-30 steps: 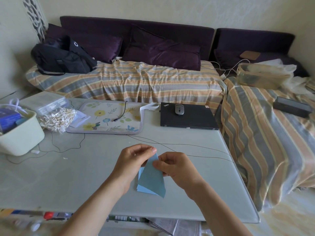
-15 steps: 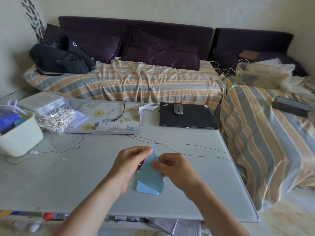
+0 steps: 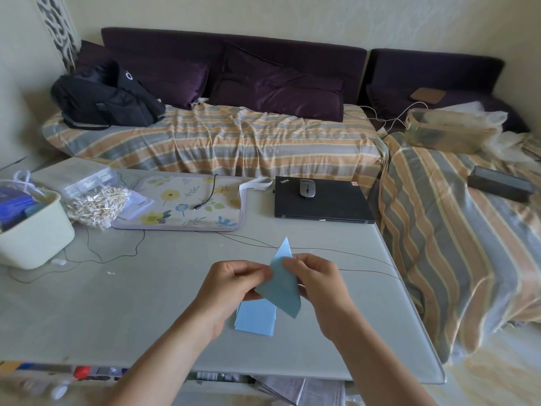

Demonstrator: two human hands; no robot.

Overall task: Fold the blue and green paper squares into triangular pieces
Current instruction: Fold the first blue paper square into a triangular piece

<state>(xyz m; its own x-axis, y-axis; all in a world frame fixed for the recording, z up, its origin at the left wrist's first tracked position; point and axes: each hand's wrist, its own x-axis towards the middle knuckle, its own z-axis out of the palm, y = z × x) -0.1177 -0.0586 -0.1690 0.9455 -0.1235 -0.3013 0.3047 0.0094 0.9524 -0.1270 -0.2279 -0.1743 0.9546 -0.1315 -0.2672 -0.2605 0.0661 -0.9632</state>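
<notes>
A long sofa (image 3: 234, 136) with a striped cover and dark purple cushions fills the back of the room, and a black backpack (image 3: 105, 98) lies on its left end. In front of it stands a pale grey table (image 3: 131, 303). On the far side of the table a closed black laptop (image 3: 322, 203) lies flat; the small mark in its corner seems to read "ThinkPad", but it is too small to be sure. A grey mouse (image 3: 307, 189) sits on the laptop lid. Left of the laptop is a mat with a flower print (image 3: 181, 206), then a clear bag of cotton swabs (image 3: 96, 205), and at the left edge a pale green basket (image 3: 32, 232). Thin black cables (image 3: 322, 253) run across the table.

Both forearms reach in from the bottom edge and the hands meet above the near middle of the table. The left hand (image 3: 228, 285) has its fingers curled and pinches the left edge of a blue paper (image 3: 281, 291). The right hand (image 3: 316, 279) pinches the same paper near its top between thumb and fingers. The paper is lifted off the table, folded to a pointed shape, with a lighter tip standing up above the fingers and a darker lower corner hanging down. Under it a small stack of light blue paper squares (image 3: 254, 320) lies flat on the table, just in front of the left wrist.
</notes>
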